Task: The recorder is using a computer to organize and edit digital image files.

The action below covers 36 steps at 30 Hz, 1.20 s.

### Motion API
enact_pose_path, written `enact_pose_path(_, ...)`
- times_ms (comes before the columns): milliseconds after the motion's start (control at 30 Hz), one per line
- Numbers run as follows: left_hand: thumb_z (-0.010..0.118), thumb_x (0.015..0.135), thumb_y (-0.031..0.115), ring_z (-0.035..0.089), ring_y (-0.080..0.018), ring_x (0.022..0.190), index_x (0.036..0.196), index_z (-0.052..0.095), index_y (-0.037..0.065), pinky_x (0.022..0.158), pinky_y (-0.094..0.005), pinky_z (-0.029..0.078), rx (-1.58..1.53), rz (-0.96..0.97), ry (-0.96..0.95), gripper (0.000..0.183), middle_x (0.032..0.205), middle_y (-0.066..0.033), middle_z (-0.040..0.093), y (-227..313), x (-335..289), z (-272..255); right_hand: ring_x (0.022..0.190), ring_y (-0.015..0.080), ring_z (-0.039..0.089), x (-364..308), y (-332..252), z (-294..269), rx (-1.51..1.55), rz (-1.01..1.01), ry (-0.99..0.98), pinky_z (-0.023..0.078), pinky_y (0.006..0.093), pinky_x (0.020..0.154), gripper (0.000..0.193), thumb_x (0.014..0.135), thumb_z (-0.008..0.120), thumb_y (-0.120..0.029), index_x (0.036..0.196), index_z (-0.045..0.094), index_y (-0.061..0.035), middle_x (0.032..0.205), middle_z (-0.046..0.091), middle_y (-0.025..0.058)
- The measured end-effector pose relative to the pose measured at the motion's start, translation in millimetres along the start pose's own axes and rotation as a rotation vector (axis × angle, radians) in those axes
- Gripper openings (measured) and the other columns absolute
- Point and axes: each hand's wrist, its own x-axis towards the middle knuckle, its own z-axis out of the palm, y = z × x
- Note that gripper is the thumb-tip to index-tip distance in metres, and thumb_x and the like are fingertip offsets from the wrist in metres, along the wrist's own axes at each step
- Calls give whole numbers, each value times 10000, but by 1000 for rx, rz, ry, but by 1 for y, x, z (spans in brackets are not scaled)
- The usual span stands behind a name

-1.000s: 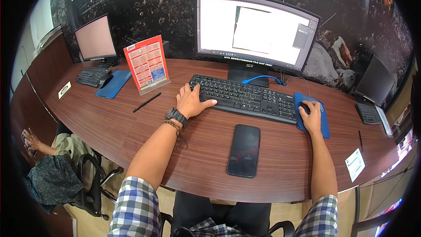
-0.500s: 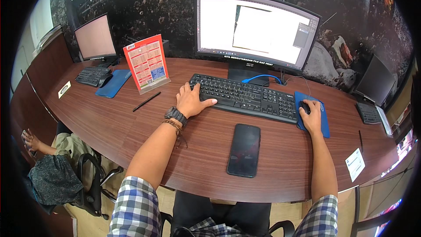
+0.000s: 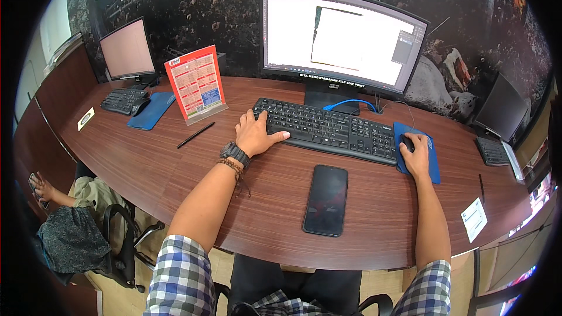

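My left hand (image 3: 255, 133) rests spread on the left end of a black keyboard (image 3: 328, 129), its fingertips on the keys and its thumb along the front edge. My right hand (image 3: 416, 153) is curled over a black computer mouse (image 3: 405, 143), which it mostly hides. Under the mouse lies a blue mouse pad (image 3: 432, 167). Behind the keyboard stands a curved monitor (image 3: 345, 35) showing a mostly white document in an editing window. A black smartphone (image 3: 325, 201) lies face up on the brown desk (image 3: 266, 222) between my forearms.
A red and white card in a clear stand (image 3: 196, 85) is left of the keyboard, with a black pen (image 3: 195, 134) before it. A second monitor (image 3: 126, 50) and keyboard (image 3: 122, 100) stand far left. A white card (image 3: 473, 219) lies at right. Another person (image 3: 76, 234) sits at lower left.
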Motion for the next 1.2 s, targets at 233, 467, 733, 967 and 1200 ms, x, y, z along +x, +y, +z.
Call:
enact_pose_path(233, 693, 766, 757, 306, -491, 1426, 1470, 465, -9, 1133, -603, 300, 11, -4, 4, 1065, 1505, -351, 354, 1, 1, 1, 1098, 346, 583, 2, 4, 0, -2, -7, -5, 482, 409, 955, 396, 829, 720, -228, 1181, 691, -48, 1177, 540, 172)
enact_pose_path(467, 687, 766, 764, 306, -501, 1422, 1471, 463, -8, 1133, -602, 302, -4, -2, -6, 1069, 1510, -360, 338, 0, 1, 1, 1299, 387, 453, -1, -6, -11, -128, -56, -75, 361, 503, 1089, 657, 784, 785, -393, 1347, 608, -103, 1406, 466, 196)
enact_pose_path(733, 695, 837, 654, 301, -499, 1402, 1354, 615, 61, 1108, -601, 325, -2, 189, 140, 791, 1514, -362, 322, 7, -3, 2, 1285, 385, 489, 2, -3, -10, -45, -51, -83, 404, 469, 1070, 579, 837, 748, -373, 1325, 621, -89, 1384, 500, 184)
enact_pose_path(967, 701, 868, 572, 325, -463, 1374, 1235, 705, 110, 1097, -579, 326, -27, 149, 157, 590, 1524, -323, 325, 7, -1, 7, 1176, 356, 579, 1, -4, -3, -38, 35, -60, 474, 431, 990, 418, 860, 712, -293, 1229, 671, -102, 1280, 553, 152)
enact_pose_path(1200, 701, 907, 483, 271, -486, 1433, 1179, 733, 114, 1143, -608, 254, -27, 315, 190, 460, 1526, -296, 368, 14, -2, 3, 1163, 351, 581, 0, 2, -4, -18, 27, -49, 474, 427, 986, 390, 840, 704, -245, 1199, 671, -94, 1247, 561, 146)
